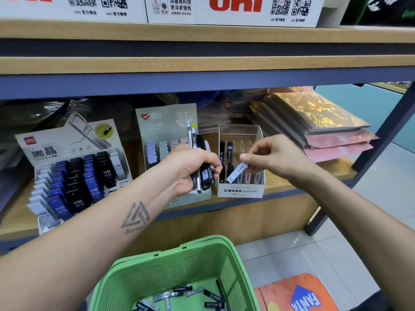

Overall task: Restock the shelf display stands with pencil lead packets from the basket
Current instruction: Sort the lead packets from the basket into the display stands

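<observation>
At bottom centre, nearest: green basket (170, 272), loose lead packets (190, 296) scattered on its floor, some black, some grey. Right of it on the tiled floor, orange mat (298, 295) with a blue arrow.

Above the basket, over the front edge of the wooden shelf (292, 182): left hand (193, 171), fingers clenched round a bundle of packets (203, 169), black and clear ones standing upright out of the fist. Just right, right hand (269, 158), thumb and forefinger pinching one white packet (237, 172), barcode showing, tilted, lower end dipping into the front row of the MONO stand (241, 191).

On the shelf near its front edge, centre: MONO stand, clear-walled, with two black packets in the back left slots and pale ones in the front row. Left of it, behind the left hand: grey 0.7 stand (166, 122) holding rows of pale packets. Toward the shelf's left end: HB 0.5 stand (74, 173), filled with white, blue and black rows. At the shelf's right end, well apart: stack of shiny orange and pink bags (318, 126).

Above, on the upper shelf (202, 63): white uni boxes (233, 10)
</observation>
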`<state>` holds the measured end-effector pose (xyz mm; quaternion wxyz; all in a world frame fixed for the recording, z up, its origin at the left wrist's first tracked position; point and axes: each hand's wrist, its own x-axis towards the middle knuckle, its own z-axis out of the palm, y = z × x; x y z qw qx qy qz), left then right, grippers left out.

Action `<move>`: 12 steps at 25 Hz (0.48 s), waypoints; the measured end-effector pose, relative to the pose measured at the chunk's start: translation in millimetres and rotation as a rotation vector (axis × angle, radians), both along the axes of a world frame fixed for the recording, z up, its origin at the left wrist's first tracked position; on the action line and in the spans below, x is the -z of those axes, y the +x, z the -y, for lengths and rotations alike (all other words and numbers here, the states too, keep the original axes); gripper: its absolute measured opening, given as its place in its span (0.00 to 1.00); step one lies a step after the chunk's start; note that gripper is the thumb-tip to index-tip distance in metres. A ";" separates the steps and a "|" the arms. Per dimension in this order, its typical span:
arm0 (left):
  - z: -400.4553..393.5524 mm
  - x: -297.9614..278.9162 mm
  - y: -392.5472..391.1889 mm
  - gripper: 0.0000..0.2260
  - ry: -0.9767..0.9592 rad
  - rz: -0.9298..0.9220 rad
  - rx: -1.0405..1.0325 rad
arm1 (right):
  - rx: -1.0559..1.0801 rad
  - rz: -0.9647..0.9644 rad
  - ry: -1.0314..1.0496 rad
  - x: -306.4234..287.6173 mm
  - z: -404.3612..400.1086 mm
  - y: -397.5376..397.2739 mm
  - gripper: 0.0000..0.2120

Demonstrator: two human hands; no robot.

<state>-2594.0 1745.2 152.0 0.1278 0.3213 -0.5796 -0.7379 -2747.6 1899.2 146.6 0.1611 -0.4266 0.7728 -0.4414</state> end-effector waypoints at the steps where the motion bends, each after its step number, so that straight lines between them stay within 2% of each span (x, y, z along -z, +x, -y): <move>1: 0.7 0.6 -0.4 0.06 0.001 -0.001 0.000 | -0.001 0.034 -0.008 0.4 1.5 0.4 0.09; 4: 1.0 1.2 -0.8 0.08 0.001 0.000 0.002 | 0.024 0.046 -0.009 3.7 5.3 -1.6 0.07; 6: 0.8 1.1 -0.7 0.08 0.000 -0.004 0.006 | 0.053 -0.045 0.042 7.3 6.2 -5.9 0.04; 9: 0.5 1.5 -0.1 0.08 0.001 -0.003 0.011 | 0.105 -0.270 0.110 11.5 5.7 -10.5 0.09; 12: 0.2 2.9 0.2 0.07 -0.002 0.001 0.010 | 0.163 -0.400 0.110 14.9 5.5 -8.5 0.07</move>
